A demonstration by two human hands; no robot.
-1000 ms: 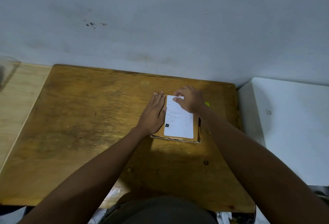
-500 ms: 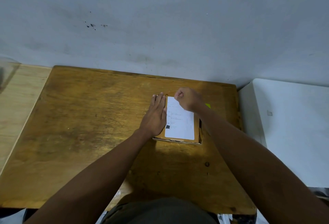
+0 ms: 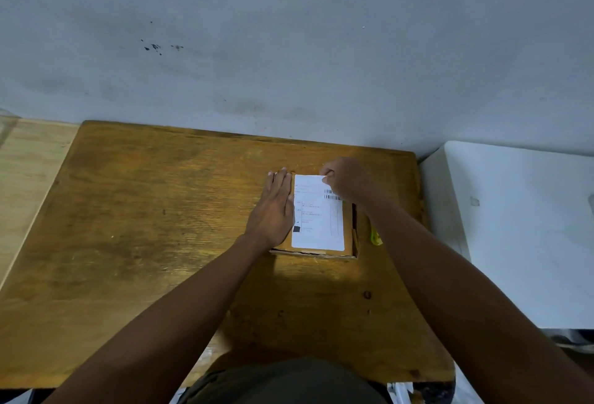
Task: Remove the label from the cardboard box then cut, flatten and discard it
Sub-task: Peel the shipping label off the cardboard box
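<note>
A small flat cardboard box (image 3: 348, 230) lies on the wooden table (image 3: 144, 227), right of the middle. A white printed label (image 3: 318, 220) covers most of its top. My left hand (image 3: 273, 207) lies flat with straight fingers on the box's left side, pressing it down. My right hand (image 3: 345, 180) is curled at the label's far right corner, fingertips pinching at the label's edge. The corner itself is hidden under the fingers.
A yellow-green object (image 3: 375, 236) lies on the table just right of the box, partly hidden by my right forearm. A white surface (image 3: 520, 227) adjoins the table on the right, a pale wooden surface (image 3: 29, 172) on the left. A grey wall stands behind.
My right hand went from lying over the label's far end to a curled pinch at its far right corner. The left hand stayed flat on the box.
</note>
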